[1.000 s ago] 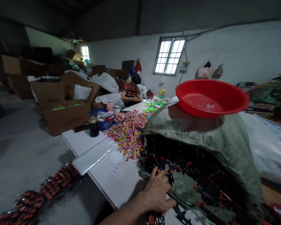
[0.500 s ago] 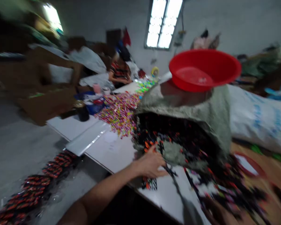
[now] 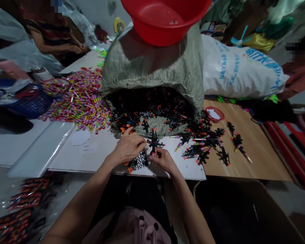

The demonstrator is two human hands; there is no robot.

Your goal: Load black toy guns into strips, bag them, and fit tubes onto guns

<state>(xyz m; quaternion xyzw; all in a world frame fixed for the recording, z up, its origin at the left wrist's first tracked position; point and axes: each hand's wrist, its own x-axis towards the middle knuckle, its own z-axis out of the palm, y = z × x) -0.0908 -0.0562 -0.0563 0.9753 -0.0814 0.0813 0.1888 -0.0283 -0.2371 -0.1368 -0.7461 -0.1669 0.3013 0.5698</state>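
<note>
My right hand (image 3: 163, 160) pinches a small black toy gun (image 3: 154, 141) with orange tips at its lower end, over the white table's front edge. Just left of it, my left hand (image 3: 129, 145) is bent with its thumb and fingers close to the toy; whether it grips anything is hidden. Below my left hand lies a black-and-white patterned piece (image 3: 141, 160) beside orange bits. Behind both hands, a grey-green sack (image 3: 152, 64) lies open toward me, full of black toy parts. More black toys with coloured tubes (image 3: 203, 147) are heaped to the right.
A red basin (image 3: 165, 27) sits on the sack. Pink and yellow tubes (image 3: 83, 98) are piled left, near a blue basket (image 3: 27, 101) and clear plastic bags (image 3: 43, 145). A white sack (image 3: 239, 67) lies back right. One person sits back left; another is at the right edge.
The view has turned right and down. My right hand has come from the pile at right to the middle and now holds a black toy gun beside my left hand.
</note>
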